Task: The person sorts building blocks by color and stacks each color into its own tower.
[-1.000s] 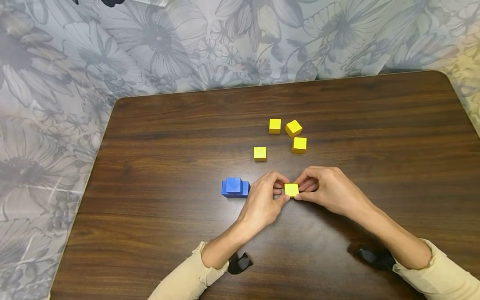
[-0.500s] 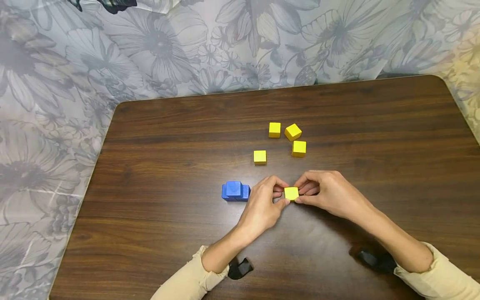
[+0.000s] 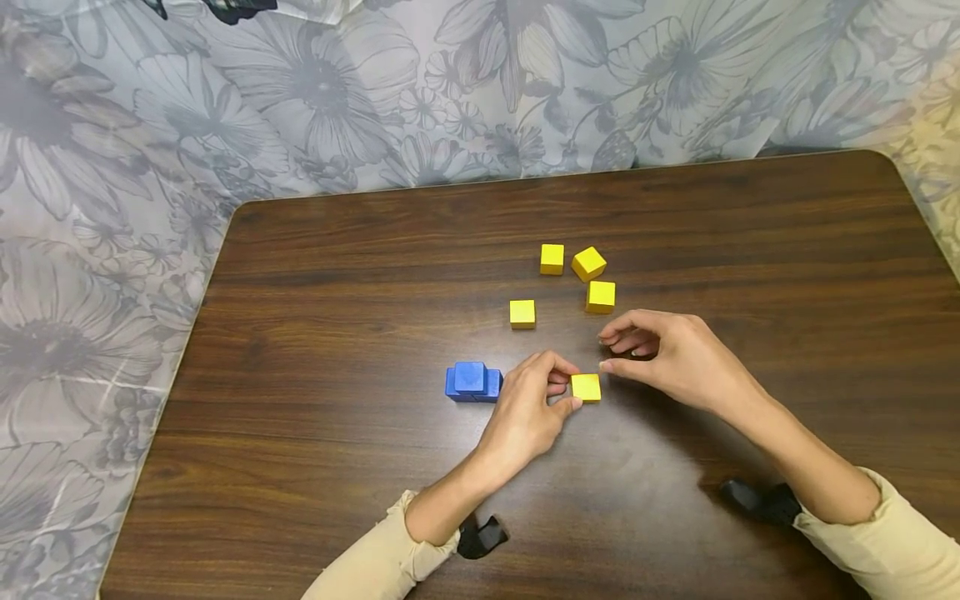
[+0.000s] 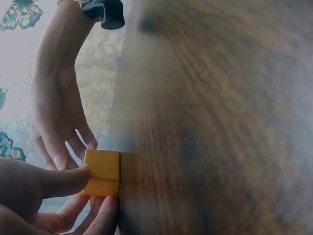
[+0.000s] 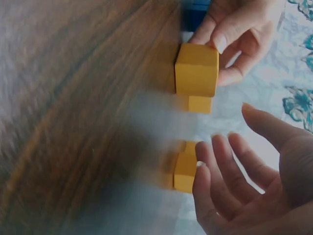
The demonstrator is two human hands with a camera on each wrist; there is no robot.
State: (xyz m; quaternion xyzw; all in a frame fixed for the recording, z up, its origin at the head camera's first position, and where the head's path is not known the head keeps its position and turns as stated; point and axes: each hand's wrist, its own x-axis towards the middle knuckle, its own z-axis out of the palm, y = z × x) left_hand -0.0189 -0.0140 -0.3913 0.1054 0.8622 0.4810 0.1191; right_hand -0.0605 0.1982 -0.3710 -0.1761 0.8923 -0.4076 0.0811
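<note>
The person's left hand [image 3: 525,408] hides part of its own grip: I can see the thumb and forefinger, but the other fingers are tucked mostly out of sight. Both pale sleeves [image 3: 375,542] run out of the head view, and a dark figure [image 3: 236,8] on the flowered backdrop [image 3: 322,83] is cut off at the top. Seen from the right wrist, the blue blocks [image 3: 471,379] are only a dark patch at the upper edge, and two of the loose yellow cubes are partly covered by fingers; the table there is smeared with blur.

That left hand pinches a yellow cube [image 3: 586,387], thumb on the near side and forefinger on the far, and the cube sits on the brown table [image 3: 337,292]. The right hand [image 3: 675,362] hovers just beside it, thumb apart from its bent fingers, touching neither cube nor blocks.

Just past the left hand's knuckles are the blue blocks, one resting on top of two set side by side. Farther across the wood lie four more yellow cubes [image 3: 601,297], one nearer the blue stack, the other three grouped close together, one of them turned askew.
</note>
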